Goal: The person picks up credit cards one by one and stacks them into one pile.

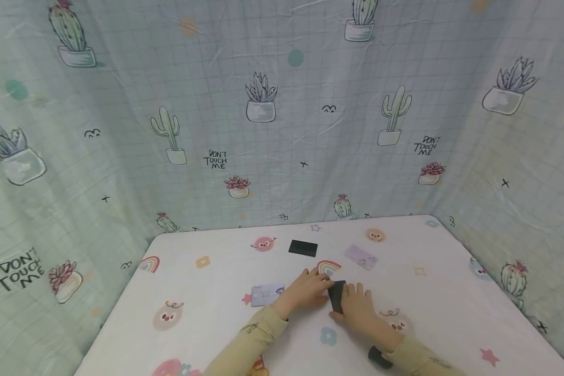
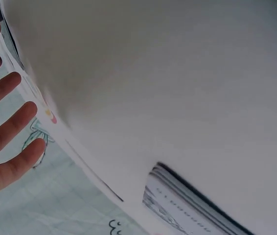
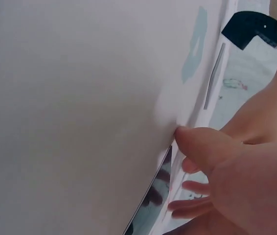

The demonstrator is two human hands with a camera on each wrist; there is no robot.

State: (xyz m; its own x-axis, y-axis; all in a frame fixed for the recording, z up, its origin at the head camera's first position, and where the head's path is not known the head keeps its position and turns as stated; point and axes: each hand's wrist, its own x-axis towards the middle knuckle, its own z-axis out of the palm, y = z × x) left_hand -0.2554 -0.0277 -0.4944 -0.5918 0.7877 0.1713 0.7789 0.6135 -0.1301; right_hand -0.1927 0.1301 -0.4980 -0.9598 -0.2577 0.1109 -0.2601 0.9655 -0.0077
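Note:
A flat black rectangular piece (image 1: 336, 295) lies between both hands on the white tabletop; in the right wrist view its glossy dark face (image 3: 154, 196) reflects fingers. My left hand (image 1: 306, 288) reaches its left edge with the fingertips. In the left wrist view that hand's fingers (image 2: 9, 125) are spread and fairly straight. Along the right side of the black piece lies my right hand (image 1: 359, 308), fingers extended forward. Its thumb (image 3: 202, 139) touches down near a corner of the piece. Just left of my left wrist is a pale printed card (image 1: 262, 296), which shows stacked layers in the left wrist view.
Farther back lie a second black rectangle (image 1: 303, 248) and a lavender printed card (image 1: 362, 257). The white tabletop (image 1: 207, 297) carries printed rainbows, faces and flowers. A curtain (image 1: 291, 141) with cactus prints encloses the back and sides. A dark device (image 1: 379, 357) sits by the right wrist.

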